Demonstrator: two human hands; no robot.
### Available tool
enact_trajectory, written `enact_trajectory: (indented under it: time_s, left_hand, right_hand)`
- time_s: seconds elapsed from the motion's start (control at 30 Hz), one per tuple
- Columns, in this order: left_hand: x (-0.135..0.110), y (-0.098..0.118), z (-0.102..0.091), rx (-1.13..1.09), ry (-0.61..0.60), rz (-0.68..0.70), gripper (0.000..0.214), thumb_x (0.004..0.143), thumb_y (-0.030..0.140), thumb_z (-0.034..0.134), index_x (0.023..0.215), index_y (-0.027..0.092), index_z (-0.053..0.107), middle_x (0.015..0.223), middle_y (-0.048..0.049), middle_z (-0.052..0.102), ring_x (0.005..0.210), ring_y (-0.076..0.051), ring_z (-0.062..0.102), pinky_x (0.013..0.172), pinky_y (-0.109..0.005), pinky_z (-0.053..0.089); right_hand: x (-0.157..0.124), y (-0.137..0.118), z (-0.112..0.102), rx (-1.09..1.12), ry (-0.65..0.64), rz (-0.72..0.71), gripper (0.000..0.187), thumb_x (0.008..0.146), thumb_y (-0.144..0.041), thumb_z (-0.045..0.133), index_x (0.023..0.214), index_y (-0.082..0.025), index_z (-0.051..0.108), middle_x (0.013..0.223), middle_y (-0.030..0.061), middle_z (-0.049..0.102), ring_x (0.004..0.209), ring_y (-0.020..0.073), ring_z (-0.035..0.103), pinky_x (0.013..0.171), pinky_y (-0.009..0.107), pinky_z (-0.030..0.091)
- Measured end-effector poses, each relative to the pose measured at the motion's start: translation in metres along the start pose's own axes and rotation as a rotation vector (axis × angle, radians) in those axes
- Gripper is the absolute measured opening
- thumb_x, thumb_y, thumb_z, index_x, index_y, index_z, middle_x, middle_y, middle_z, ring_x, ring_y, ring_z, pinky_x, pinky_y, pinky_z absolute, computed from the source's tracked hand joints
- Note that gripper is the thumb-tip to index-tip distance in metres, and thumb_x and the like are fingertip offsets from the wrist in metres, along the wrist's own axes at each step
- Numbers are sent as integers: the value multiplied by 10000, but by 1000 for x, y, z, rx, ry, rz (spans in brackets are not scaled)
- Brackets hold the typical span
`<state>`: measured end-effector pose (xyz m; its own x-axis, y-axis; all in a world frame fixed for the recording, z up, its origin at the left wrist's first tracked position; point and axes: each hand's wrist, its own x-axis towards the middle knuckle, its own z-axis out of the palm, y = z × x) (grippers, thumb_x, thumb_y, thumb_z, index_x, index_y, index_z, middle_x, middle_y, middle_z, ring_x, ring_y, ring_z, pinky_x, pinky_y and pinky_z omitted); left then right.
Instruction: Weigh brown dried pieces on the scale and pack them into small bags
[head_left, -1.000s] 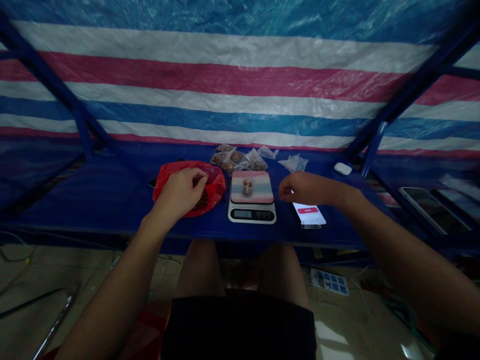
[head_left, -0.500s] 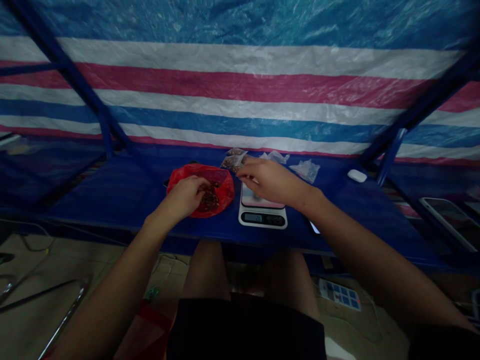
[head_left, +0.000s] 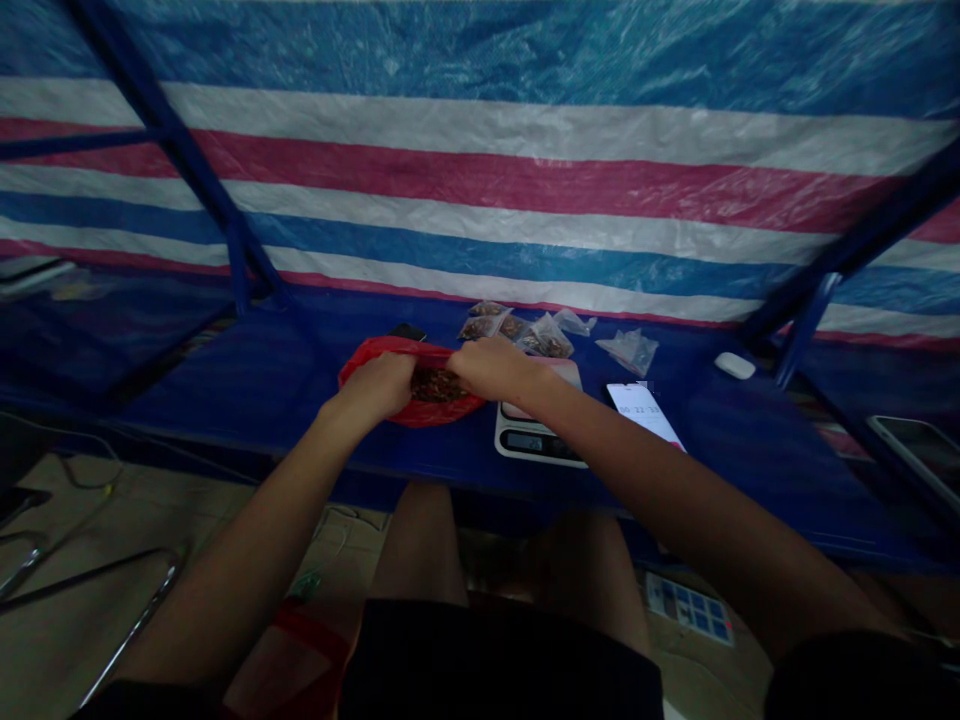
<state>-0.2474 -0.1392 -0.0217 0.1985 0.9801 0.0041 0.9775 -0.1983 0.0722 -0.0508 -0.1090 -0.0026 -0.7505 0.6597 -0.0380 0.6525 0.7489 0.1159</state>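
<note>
My left hand (head_left: pixel 371 386) and my right hand (head_left: pixel 487 367) both grip the rim of a red plastic bag (head_left: pixel 442 412), one at each side of its mouth. Between them lie dark brown pieces (head_left: pixel 435 386) inside the bag. A white digital kitchen scale (head_left: pixel 536 440) stands just right of the bag, and my right forearm hides much of its platform. Its display is too dark and small to read.
Small transparent bags of brown pieces (head_left: pixel 517 330) lie behind the scale on the blue table (head_left: pixel 247 400). To the right are a lit phone (head_left: pixel 641 412), a crumpled transparent bag (head_left: pixel 628 350) and a white earbud case (head_left: pixel 733 366). Striped tarpaulin (head_left: pixel 480 210) hangs behind.
My right hand has moved left from above the scale onto the bag's rim. The small cup seen earlier on the scale no longer shows. My view has turned slightly.
</note>
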Motion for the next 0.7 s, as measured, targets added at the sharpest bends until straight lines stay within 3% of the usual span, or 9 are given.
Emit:
enact_trajectory:
  time_s: [0.13, 0.27, 0.4, 0.57, 0.7]
  left_hand:
    - [-6, 11, -20, 180, -72, -82, 466, 932, 38, 460, 1281, 104, 761, 1228, -279, 784, 1097, -397, 783, 869, -464, 616]
    - [-15, 20, -44, 263, 54, -58, 397, 951, 70, 494, 1202, 139, 794, 1179, -246, 802, 1096, -405, 762, 924, -526, 580]
    - [-22, 32, -65, 368, 148, -21, 372, 971, 97, 486, 1172, 168, 791, 1163, -192, 810, 1123, -358, 729, 982, -482, 525]
    - [-27, 52, -71, 431, 89, 26, 403, 966, 58, 472, 1238, 118, 764, 1299, -218, 765, 1252, -391, 672, 1047, -510, 478]
    - [-30, 63, -73, 418, 63, 22, 369, 973, 72, 522, 1272, 82, 740, 1354, -257, 726, 1328, -433, 620, 1072, -547, 461]
  right_hand:
    - [-7, -3, -14, -28, -23, 13, 335, 1018, -111, 526, 1171, -66, 820, 1103, 262, 818, 987, 343, 802, 792, 423, 593]
    - [-14, -6, -28, -4, -12, 63, 309, 1016, -165, 587, 1195, -47, 810, 1070, 276, 814, 970, 375, 801, 783, 448, 595]
    - [-18, -8, -36, 38, -25, 103, 339, 956, -268, 737, 1199, -41, 804, 1072, 281, 812, 1001, 409, 799, 810, 475, 615]
    - [-17, -12, -33, 105, -151, 151, 332, 921, -268, 789, 1174, -55, 801, 1054, 265, 819, 991, 411, 804, 785, 469, 628]
    - [-10, -16, -22, 181, -40, 95, 286, 994, -223, 668, 1201, -61, 782, 1121, 261, 809, 1076, 377, 792, 868, 433, 625]
